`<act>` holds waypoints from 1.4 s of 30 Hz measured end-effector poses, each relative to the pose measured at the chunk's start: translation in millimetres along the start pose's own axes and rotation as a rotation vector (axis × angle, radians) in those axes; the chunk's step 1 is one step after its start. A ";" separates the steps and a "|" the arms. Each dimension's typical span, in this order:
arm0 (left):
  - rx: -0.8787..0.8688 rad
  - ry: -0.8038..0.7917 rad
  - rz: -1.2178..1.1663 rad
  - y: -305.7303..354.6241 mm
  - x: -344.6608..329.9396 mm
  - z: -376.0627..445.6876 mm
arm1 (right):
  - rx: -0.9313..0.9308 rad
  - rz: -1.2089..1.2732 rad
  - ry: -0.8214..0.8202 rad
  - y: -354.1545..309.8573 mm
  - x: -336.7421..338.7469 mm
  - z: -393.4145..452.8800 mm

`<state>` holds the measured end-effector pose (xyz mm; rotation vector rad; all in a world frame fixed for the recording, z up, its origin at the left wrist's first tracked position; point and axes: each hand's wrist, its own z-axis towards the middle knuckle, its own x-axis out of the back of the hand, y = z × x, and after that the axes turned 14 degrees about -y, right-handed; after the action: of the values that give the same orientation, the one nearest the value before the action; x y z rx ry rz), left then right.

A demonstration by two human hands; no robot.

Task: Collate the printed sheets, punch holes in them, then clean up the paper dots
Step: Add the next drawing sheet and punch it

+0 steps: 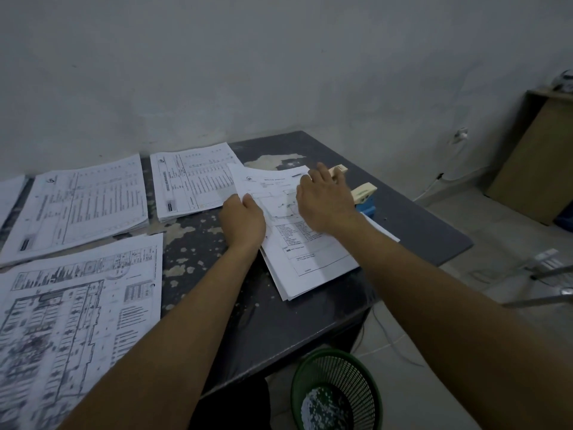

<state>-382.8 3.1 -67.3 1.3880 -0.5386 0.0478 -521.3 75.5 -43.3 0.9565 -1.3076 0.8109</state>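
Printed tables on two sheet stacks (77, 206) (192, 181), floor-plan drawing on near-left sheet (74, 321), diagram and list on the collated stack (297, 240), round logos at the page heads, all print too blurred to read

Dim, bluish, even light; soft shadows; no glare. Wide-angle bowing at edges; fine print slightly blurred throughout.
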 end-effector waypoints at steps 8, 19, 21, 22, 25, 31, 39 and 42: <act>-0.013 -0.001 0.012 2.8 -0.4 -1.7 | 0.009 0.054 -0.030 0.4 5.1 0.5; -0.020 0.006 0.002 5.1 0.7 -6.1 | 0.044 0.785 -0.138 21.8 55.8 -1.9; -0.023 0.008 0.002 5.2 0.6 -6.8 | 0.039 0.935 -0.115 29.3 57.1 -0.1; -0.023 0.008 -0.003 5.1 0.7 -7.3 | 0.035 0.966 -0.094 31.5 56.1 0.5; -0.033 0.013 -0.014 5.0 1.6 -9.5 | 0.015 1.032 -0.018 30.1 53.1 2.0; -0.028 0.012 -0.017 7.8 4.3 -13.3 | -0.021 0.980 0.070 19.8 56.9 -1.4; -0.046 -0.015 -0.055 17.7 12.8 -21.6 | -0.020 0.940 0.032 13.9 70.3 -3.9; -0.054 -0.014 0.017 26.0 15.2 -26.1 | -0.051 0.920 0.021 13.5 75.6 -6.1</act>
<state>-369.6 28.6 -39.6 1.3324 -0.5591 0.0369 -523.0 83.8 33.3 0.2545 -1.7499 1.4583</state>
